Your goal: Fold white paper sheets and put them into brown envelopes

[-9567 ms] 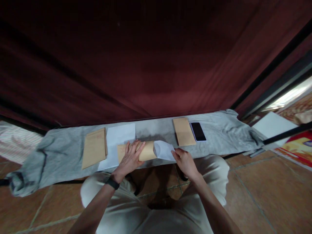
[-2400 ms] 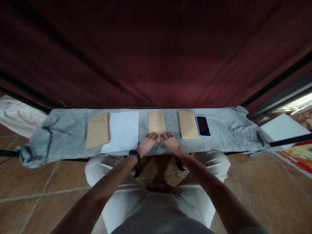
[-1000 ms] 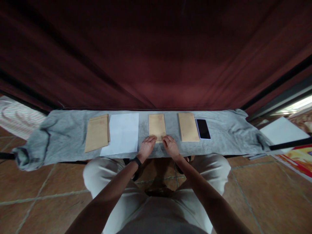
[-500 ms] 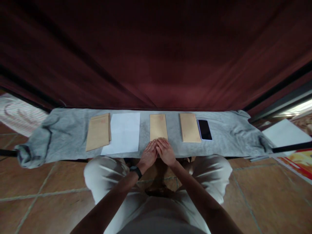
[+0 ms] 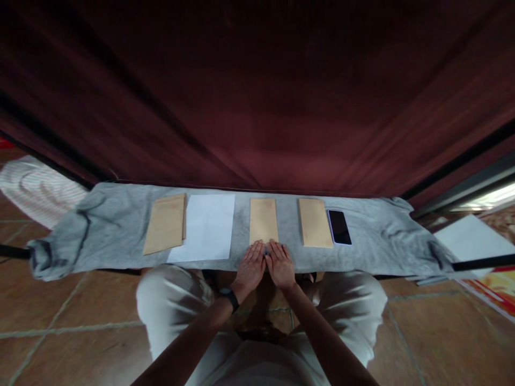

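Brown paper forms the middle envelope [image 5: 263,220], lying flat with its long sides running near to far on a grey cloth [image 5: 378,236]. Both hands are open and flat, palms down, grasping nothing: the left hand [image 5: 251,265] and the right hand [image 5: 280,264] rest their extended fingers on the near end of that envelope, fingers held close together. The thumbs point inward and come very close to each other; whether they touch is hard to tell. One dark wristband [image 5: 229,298] circles the left wrist. Counting along the cloth from left to right, there is one left pile [image 5: 164,225] of brown envelopes, at least two of them by the doubled right edge; one white paper [image 5: 211,228], partly under that pile, single or stacked I cannot tell; the one middle envelope; one right-hand bundle [image 5: 316,222] of brown paper, whose layers cannot be counted; and one phone [image 5: 340,228], dark screen up, just beside the bundle's right side. The middle envelope stretches away from the fingertips toward the far edge, its near end partly hidden by the hands, between the white paper and the right-hand bundle, touching neither.
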The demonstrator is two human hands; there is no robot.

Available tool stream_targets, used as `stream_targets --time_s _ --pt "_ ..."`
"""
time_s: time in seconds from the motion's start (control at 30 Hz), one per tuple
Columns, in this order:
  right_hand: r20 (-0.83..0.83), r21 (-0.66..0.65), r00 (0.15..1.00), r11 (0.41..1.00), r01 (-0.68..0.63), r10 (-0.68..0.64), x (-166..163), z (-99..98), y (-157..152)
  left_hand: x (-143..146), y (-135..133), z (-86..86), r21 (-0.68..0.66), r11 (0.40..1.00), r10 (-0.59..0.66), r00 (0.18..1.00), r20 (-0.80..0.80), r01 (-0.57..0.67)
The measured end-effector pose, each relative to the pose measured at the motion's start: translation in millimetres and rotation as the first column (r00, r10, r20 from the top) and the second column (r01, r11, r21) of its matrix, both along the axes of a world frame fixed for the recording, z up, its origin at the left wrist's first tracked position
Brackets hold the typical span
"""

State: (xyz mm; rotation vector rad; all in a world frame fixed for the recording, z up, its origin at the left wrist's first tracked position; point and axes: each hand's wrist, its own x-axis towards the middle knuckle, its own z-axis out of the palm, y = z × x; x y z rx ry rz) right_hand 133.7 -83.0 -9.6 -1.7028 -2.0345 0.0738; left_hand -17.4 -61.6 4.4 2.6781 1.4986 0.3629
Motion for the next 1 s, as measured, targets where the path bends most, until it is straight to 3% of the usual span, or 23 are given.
stream_targets --time_s 0.13,0.3,0.47,0.57,0.7,0.83,0.93,1.0 --pt "0.031 -0.006 0.999 1.0 0.021 -0.021 -2 1.8 -1 0 2 -3.1 0.015 1.0 -0.009 1.0 -0.002 0.009" --pt "0.062 0.007 0.996 0.998 0.059 -0.06 1 -1.6 -3 -14 3 -3.7 0.031 0.996 0.081 0.996 0.027 -0.082" --pt "0.077 0.06 0.994 0.996 0.072 -0.077 -1 -6.0 -3 5 2 0.0 -0.036 0.974 0.223 0.974 0.027 -0.222" --pt "0.082 0.085 0.993 0.993 0.076 -0.083 -3 -6.6 -3 15 9 5.6 -0.095 0.949 0.311 0.942 0.126 -0.301" --pt "0.096 0.105 0.991 0.991 0.087 -0.097 -5 -6.8 -4 13 27 11.2 -0.22 0.895 0.444 0.822 0.356 -0.389" --pt "0.103 0.127 0.987 0.986 0.109 -0.123 -8 -9.3 -4 10 49 9.7 -0.317 0.835 0.55 0.714 0.434 -0.451" --pt "0.096 0.134 0.984 0.982 0.136 -0.149 -11 -10.0 -3 14 60 8.3 -0.505 0.777 0.627 0.527 0.573 -0.375" --pt "0.072 0.137 0.983 0.978 0.157 -0.168 -12 -7.2 -2 21 60 11.1 -0.55 0.793 0.606 0.435 0.666 -0.263"
